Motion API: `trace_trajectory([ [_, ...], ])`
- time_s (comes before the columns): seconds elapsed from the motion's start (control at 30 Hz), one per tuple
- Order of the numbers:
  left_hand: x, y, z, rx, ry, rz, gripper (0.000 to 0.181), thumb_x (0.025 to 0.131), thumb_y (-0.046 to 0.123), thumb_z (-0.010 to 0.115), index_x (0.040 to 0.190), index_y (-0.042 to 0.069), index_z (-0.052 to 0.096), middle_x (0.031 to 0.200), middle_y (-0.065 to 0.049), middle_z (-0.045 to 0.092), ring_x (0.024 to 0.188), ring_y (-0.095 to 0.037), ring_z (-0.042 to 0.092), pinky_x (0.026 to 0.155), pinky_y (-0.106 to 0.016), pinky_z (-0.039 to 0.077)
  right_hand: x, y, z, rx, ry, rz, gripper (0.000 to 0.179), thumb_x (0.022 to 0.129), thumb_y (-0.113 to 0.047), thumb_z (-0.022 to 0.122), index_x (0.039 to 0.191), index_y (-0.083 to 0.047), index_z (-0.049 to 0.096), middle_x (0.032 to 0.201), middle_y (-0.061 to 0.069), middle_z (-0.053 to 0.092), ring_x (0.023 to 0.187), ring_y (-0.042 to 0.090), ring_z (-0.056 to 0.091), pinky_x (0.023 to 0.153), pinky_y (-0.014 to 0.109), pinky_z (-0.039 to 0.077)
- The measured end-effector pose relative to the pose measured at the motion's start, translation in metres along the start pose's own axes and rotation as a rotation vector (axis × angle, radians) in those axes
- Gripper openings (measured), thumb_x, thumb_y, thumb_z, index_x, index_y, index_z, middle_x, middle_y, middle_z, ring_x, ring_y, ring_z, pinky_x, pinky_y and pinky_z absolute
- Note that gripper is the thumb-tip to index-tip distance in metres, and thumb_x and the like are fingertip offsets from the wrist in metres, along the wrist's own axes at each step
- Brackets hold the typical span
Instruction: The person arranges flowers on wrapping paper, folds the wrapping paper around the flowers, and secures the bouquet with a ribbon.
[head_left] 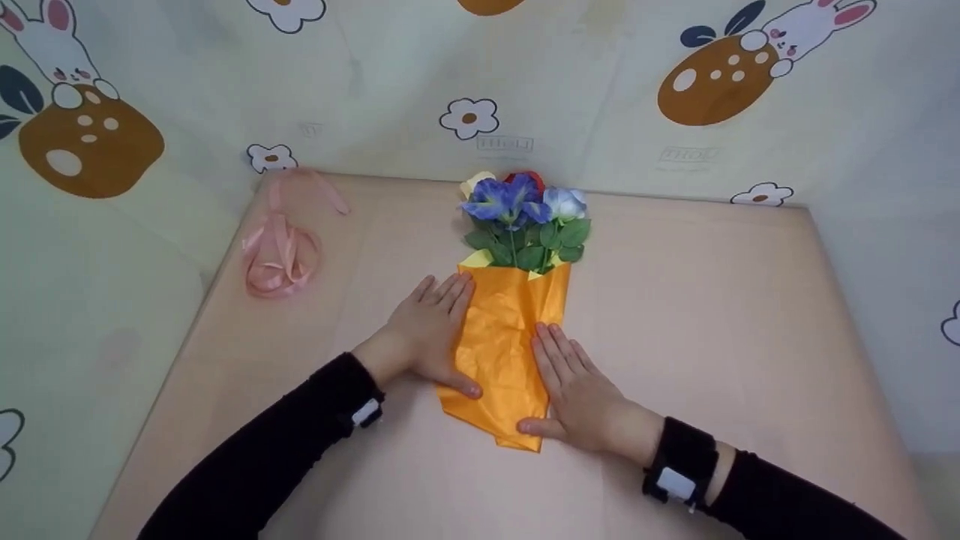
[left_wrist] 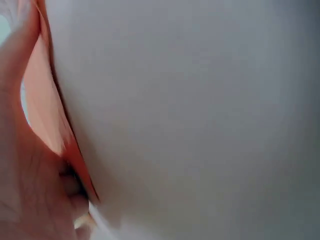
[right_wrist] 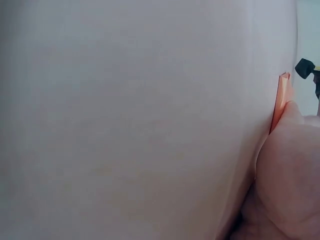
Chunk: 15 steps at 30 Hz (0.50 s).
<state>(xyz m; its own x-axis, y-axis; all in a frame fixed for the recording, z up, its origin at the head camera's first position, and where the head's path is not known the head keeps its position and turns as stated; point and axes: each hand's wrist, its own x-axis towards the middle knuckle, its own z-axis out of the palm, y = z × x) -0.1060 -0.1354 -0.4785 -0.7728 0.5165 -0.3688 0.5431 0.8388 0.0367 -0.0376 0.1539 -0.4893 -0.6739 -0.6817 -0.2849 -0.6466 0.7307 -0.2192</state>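
A bouquet of artificial flowers (head_left: 510,202), blue, pale blue, cream and red with green leaves, lies in the middle of the table. Orange wrapping paper (head_left: 499,330) with pale yellow showing at its top edge encloses the stems, which are hidden. My left hand (head_left: 431,330) presses on the paper's left side, fingers straight and thumb spread toward the lower part. Along the right edge, my right hand (head_left: 581,394) lies with extended fingers on the paper, its thumb near the bottom. Both wrist views show the paper's edge (left_wrist: 47,95) beside the hand.
A loose coil of pink ribbon (head_left: 281,259) lies on the table at the back left, one end curling away. The table (head_left: 712,322) has a pale pinkish surface. Behind it hangs a pale backdrop (head_left: 375,82) printed with rabbits and flowers.
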Motion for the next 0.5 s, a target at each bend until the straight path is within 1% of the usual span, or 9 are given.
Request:
trace_trajectory([
  [0.07,0.002,-0.002,0.001,-0.001,0.01,-0.012,0.171,0.057,0.116,0.046,0.174,0.001,-0.003,0.182,-0.016,-0.002,0.17,-0.03,0.002,0.134,-0.058,0.0,-0.001,0.001,0.0,-0.002,-0.002,0.003,0.118,0.104,-0.08,0.042,0.171,0.009,0.003,0.18,0.029,-0.007,0.167,0.047,-0.004,0.133,0.061,0.014],
  [0.17,0.002,-0.002,0.001,0.002,0.003,-0.02,0.171,0.056,0.117,0.044,0.174,0.003,-0.005,0.183,-0.014,-0.004,0.17,-0.03,-0.001,0.133,-0.061,-0.001,-0.002,0.001,-0.001,-0.002,-0.004,0.006,0.117,0.104,-0.08,0.042,0.171,0.009,0.003,0.179,0.03,-0.007,0.167,0.047,-0.004,0.133,0.061,0.014],
  [0.27,0.002,-0.001,-0.002,0.002,-0.021,-0.034,0.171,0.056,0.116,0.047,0.174,0.004,-0.007,0.183,-0.013,-0.006,0.17,-0.031,-0.003,0.133,-0.063,-0.003,-0.003,0.001,-0.002,-0.006,0.004,0.003,0.117,0.104,-0.079,0.043,0.17,0.01,0.006,0.179,0.031,-0.005,0.167,0.048,-0.002,0.132,0.062,0.016],
  [0.43,0.0,0.003,-0.01,-0.034,-0.078,-0.057,0.171,0.058,0.112,0.056,0.174,0.004,-0.008,0.182,-0.014,-0.008,0.169,-0.033,-0.004,0.133,-0.064,-0.002,-0.002,0.0,-0.002,-0.013,0.007,0.011,0.117,0.104,-0.079,0.044,0.171,0.009,0.007,0.18,0.03,-0.003,0.167,0.047,-0.001,0.132,0.061,0.016],
  [0.5,-0.002,0.005,-0.014,-0.026,-0.077,-0.063,0.169,0.061,0.11,0.057,0.174,0.003,-0.007,0.182,-0.016,-0.008,0.169,-0.034,-0.003,0.133,-0.064,-0.001,-0.001,0.0,-0.002,-0.014,0.003,0.015,0.118,0.103,-0.08,0.043,0.171,0.008,0.005,0.18,0.028,-0.004,0.167,0.046,-0.002,0.133,0.06,0.016],
])
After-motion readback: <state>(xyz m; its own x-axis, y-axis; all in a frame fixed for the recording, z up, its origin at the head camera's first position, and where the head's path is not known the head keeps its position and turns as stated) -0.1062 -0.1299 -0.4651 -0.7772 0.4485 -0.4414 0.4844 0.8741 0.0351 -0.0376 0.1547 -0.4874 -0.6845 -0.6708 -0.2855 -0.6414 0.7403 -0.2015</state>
